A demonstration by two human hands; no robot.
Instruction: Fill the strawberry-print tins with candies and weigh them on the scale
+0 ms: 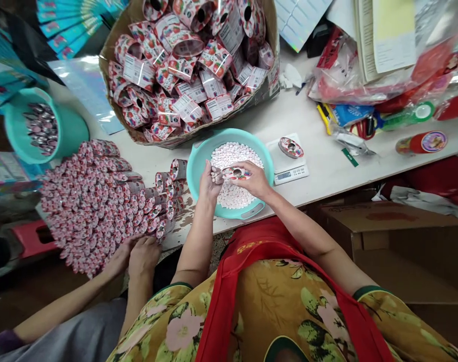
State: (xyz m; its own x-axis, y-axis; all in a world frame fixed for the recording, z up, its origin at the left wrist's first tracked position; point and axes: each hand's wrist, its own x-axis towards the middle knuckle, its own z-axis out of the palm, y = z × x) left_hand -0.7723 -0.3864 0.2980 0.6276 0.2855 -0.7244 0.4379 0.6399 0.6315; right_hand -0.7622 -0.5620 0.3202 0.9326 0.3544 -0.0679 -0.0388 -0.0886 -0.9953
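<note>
The basin [194,188] sits on the worktop [334,176], with a broad layer of pale pellets [236,150] spread over its bottom. Above it, the left hand [209,185] has its fingers curled around a few loose pellets. The right hand [254,178] pinches a printed packet [237,173] between thumb and fingers, over the basin and level with the left hand; the packet has a round dark opening in its upper face.

Just right of the basin, a second packet [291,147] lies on the scale [293,172]. Behind the basin, the cardboard box [273,83] is heaped with loose printed sleeves [213,60], lying at all angles, several with their ends gaping. At far left, the turquoise bucket [74,128] holds small silvery-pink pieces [42,128], too small to make out. In front of it spreads a dense pile of packets [96,206], with a co-worker's hands [144,254] at its near edge. To the right, a jar [421,143] shows a round label; its contents are unclear.
</note>
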